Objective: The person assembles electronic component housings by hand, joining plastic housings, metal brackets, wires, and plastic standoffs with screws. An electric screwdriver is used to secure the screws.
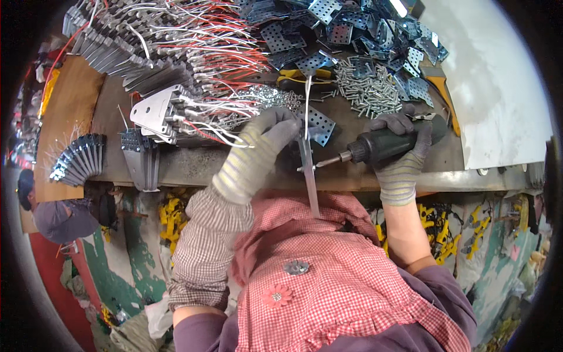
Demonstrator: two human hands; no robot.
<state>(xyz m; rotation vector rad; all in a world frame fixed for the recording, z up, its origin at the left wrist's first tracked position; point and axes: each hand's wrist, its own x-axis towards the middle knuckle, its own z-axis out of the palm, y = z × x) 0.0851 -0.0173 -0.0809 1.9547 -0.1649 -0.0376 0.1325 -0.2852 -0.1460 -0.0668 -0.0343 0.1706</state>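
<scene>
My left hand, in a striped grey glove, is closed on the upper part of a thin metal plate seen nearly edge-on, with a white wire rising from its top. Gripped in my right hand, also gloved, is a dark power screwdriver. Its bit points left, with the tip at a small screw or nut on the plate; whether it is turning, I cannot tell. Just behind the plate lies a blue-grey perforated bracket on the bench.
Beyond my hands are piles of metal plates with red and white wires, loose screws, small nuts or washers and perforated brackets. Yellow-handled pliers lie between them. Stacked assembled parts stand at left; a white board covers the right.
</scene>
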